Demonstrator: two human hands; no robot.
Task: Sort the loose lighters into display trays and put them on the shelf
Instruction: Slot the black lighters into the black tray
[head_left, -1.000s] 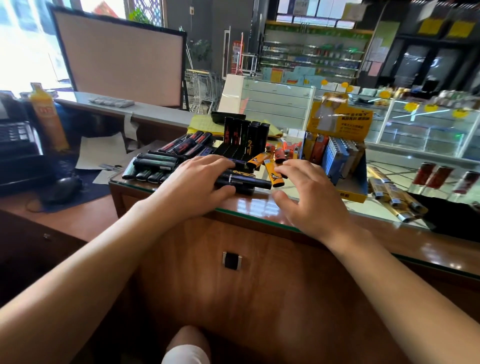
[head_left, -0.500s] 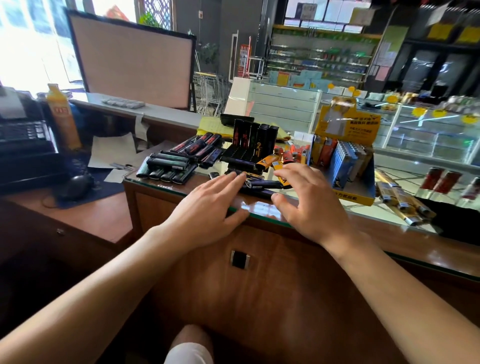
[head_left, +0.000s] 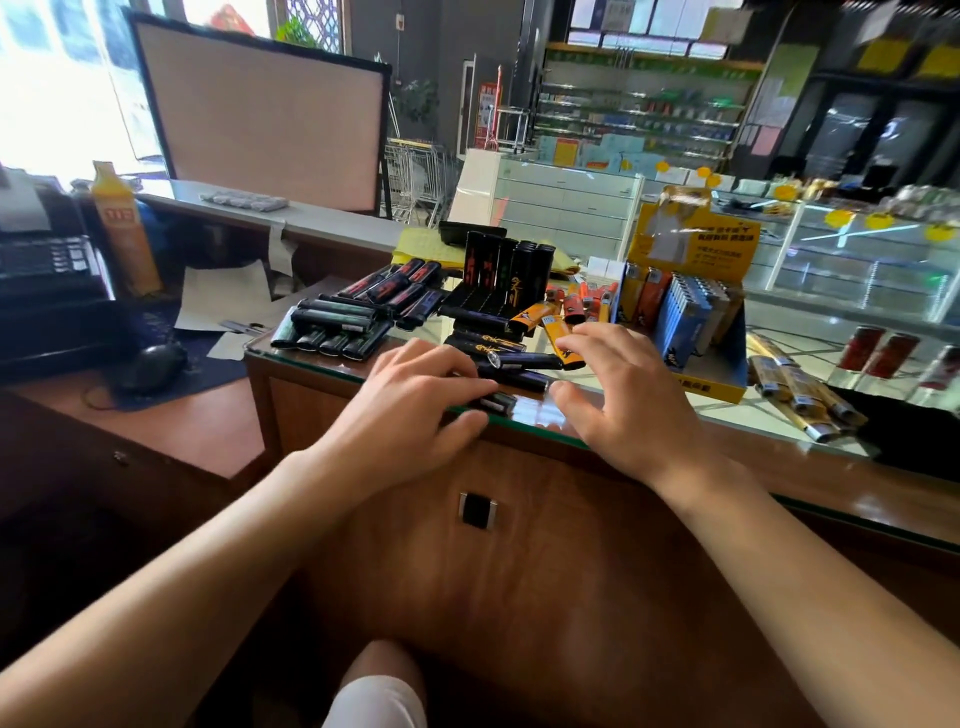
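Left hand (head_left: 410, 410) grip flat on three black lighters (head_left: 511, 371), right hand (head_left: 618, 395) grip spread, holding nothing, one yellow tray (head_left: 711, 387)

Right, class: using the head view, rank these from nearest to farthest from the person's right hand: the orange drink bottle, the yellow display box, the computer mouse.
From the right hand:
1. Yellow display box, just beyond and to the right of the hand, on the glass counter.
2. Computer mouse, well to the left, on the lower desk.
3. Orange drink bottle, far left and further back.
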